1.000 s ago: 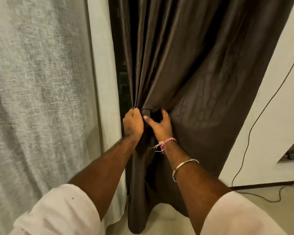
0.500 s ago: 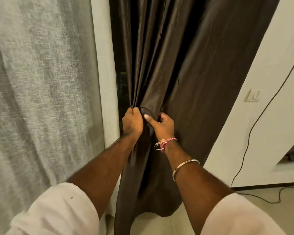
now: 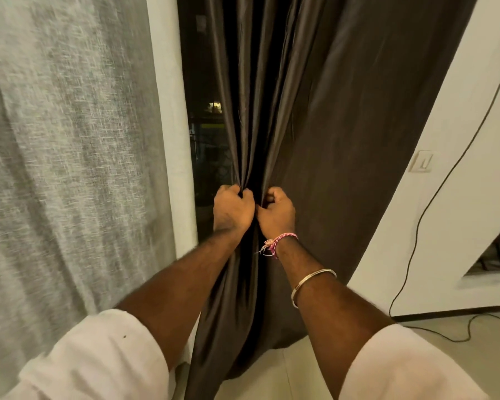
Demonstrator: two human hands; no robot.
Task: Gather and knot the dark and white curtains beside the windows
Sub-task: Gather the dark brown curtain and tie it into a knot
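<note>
Beside the dark window, we clenched our left hand (image 3: 233, 209) and right hand (image 3: 276, 210) around the dark brown satin curtain (image 3: 344, 134), still gathering; knotting presumably next.

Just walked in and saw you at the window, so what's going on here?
A person is bunching the dark brown, satiny curtain at about mid-height. The left hand and the right hand sit side by side, each gripping a fistful of its folds. Above the hands the folds run together; below, the cloth hangs loose to the floor, with no knot yet. The white, coarse-woven curtain hangs untouched to the left, beyond a white wall strip.
</note>
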